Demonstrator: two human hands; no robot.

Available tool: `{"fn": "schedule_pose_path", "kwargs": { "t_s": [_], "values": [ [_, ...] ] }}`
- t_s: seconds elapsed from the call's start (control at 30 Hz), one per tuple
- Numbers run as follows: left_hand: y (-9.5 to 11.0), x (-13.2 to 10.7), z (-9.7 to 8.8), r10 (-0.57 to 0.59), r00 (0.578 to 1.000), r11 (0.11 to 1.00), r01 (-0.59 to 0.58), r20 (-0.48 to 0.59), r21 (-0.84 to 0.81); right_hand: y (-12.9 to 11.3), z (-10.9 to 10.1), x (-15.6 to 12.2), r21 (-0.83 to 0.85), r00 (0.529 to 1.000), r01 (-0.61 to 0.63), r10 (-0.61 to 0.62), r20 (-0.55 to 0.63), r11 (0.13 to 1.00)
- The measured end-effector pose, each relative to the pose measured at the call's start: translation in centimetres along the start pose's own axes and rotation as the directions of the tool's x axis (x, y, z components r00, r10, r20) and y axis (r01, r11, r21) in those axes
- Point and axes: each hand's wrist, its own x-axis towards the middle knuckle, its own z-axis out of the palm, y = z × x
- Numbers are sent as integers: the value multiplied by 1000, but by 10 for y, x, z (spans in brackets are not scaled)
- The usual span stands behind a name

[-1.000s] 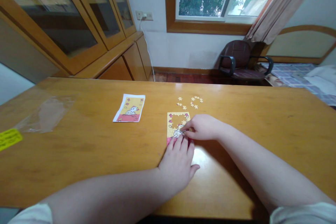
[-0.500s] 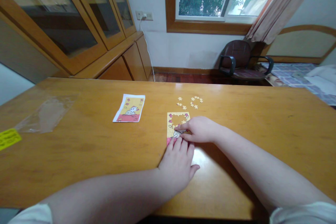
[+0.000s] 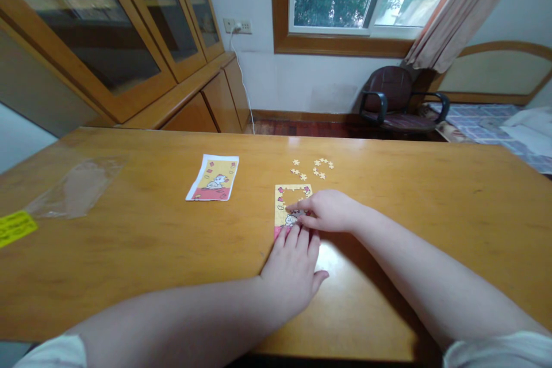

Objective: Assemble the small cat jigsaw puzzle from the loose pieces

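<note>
A small jigsaw puzzle (image 3: 280,215), yellow above and pink below with a white cartoon animal, lies on the table in front of me. Its upper middle has a gap where the table shows through. My left hand (image 3: 291,267) rests flat with spread fingers over the puzzle's lower edge. From the right, my right hand (image 3: 330,211) reaches over the puzzle, its index finger stretched out to the lower edge of the gap and its thumb apart below. Several loose puzzle pieces (image 3: 323,168) lie just beyond the puzzle.
A printed picture card (image 3: 218,178) with the same design lies left of the puzzle. Farther left is a clear plastic bag (image 3: 80,187) with a yellow label (image 3: 17,228). Beyond the wooden table (image 3: 150,241) stand a glass-door cabinet (image 3: 168,72) and an office chair (image 3: 390,98).
My right index finger has shifted slightly up and left along the gap's lower edge. My left hand stays in place on the puzzle.
</note>
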Motion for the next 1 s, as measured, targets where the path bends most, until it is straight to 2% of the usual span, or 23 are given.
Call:
{"fn": "schedule_pose_path", "kwargs": {
  "t_s": [0.4,0.7,1.0],
  "values": [
    [1,-1,-1,-11,1000,1000,11,2,0,8,4,2,37,999,27,-26,-26,999],
    [0,-1,1,-15,1000,1000,15,1,-1,3,5,3,-14,999,29,-29,-26,999],
    [1,0,-2,-13,1000,1000,13,3,-5,0,6,3,6,1000,30,-30,1,1000]
  ]
}}
